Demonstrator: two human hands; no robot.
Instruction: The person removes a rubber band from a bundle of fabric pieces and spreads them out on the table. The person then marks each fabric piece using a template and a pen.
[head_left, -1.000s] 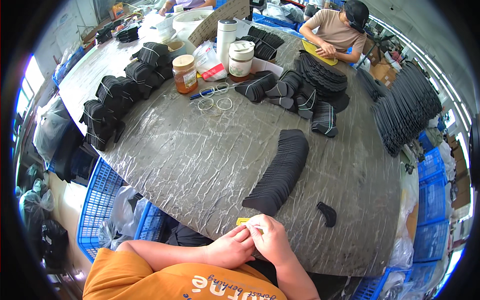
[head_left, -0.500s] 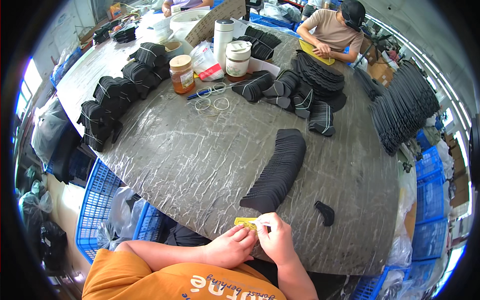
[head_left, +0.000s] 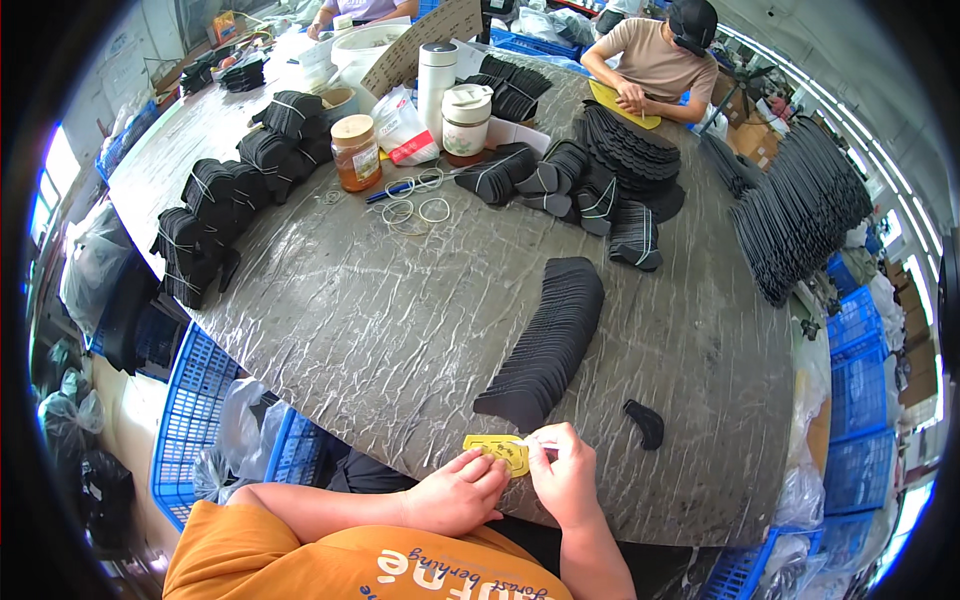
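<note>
At the table's near edge, my left hand [head_left: 463, 491] lies with its fingers together over a small flat yellow template [head_left: 505, 452] and holds it down. The template has cut-out shapes and dark marks. Just right of it, my right hand [head_left: 563, 478] pinches a slim white pen-like tool [head_left: 521, 443], its tip at the template. Whatever lies beneath the template is hidden. Beyond my hands, a long fanned stack of black curved pieces [head_left: 548, 340] rests on the table. A single black curved piece [head_left: 645, 425] lies to the right.
Bundled black pieces [head_left: 215, 190] stand at the left, more bundles [head_left: 600, 195] beyond the stack. A honey-coloured jar [head_left: 357, 153], white bottle [head_left: 436, 90], lidded cup [head_left: 465, 122] and rubber bands [head_left: 418, 208] sit between. Blue crates [head_left: 195, 405] flank the table. A person [head_left: 655, 65] works opposite.
My right hand has shifted slightly right and the pen-like tool's tip sits farther right on the template. More of the template shows. The view has moved slightly.
</note>
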